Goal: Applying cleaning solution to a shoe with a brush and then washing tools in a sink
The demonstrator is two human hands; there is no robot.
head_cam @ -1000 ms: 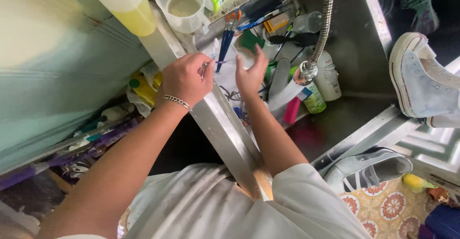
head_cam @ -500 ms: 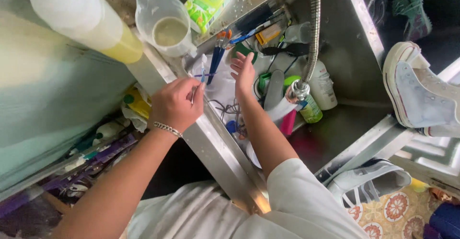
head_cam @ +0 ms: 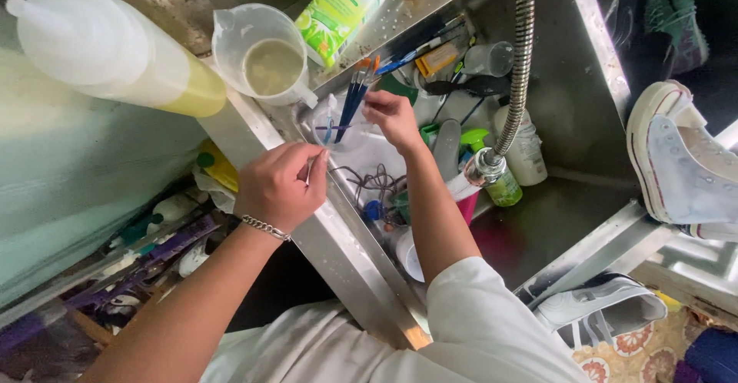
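White sleeve (head_cam: 492,321) nearest the camera, forearm running up from it to right hand (head_cam: 392,116). Left hand (head_cam: 278,185) closer in, silver chain bracelet (head_cam: 265,228) at the wrist, resting over steel sink edge (head_cam: 346,252). Left fingers pinched together on a thin pale tool (head_cam: 309,169); kind of tool too small to tell. Right fingers closed on handles of blue paintbrushes (head_cam: 354,95), tips orange, bristle ends down in a clear plastic cup (head_cam: 338,129) just between the two hands. Another blue-handled item standing in the same cup, left-hand side.

Beside right forearm, down in the basin: tangled dark cord (head_cam: 377,183), green spray bottle (head_cam: 500,183), white bottle (head_cam: 526,152), flexible metal hose (head_cam: 515,68) ending at a nozzle near the elbow.

Beyond left hand: clear measuring jug (head_cam: 265,56) with cloudy liquid, on the ledge. Further left of it, large squeeze bottle (head_cam: 115,53), yellowish liquid, lying on its side. Beyond right hand: green-and-white cleaner bottle (head_cam: 346,3), loose pens and brushes along the ledge.

Far to the right of right hand: white high-top sneaker (head_cam: 680,160), second white shoe (head_cam: 607,306) below it.
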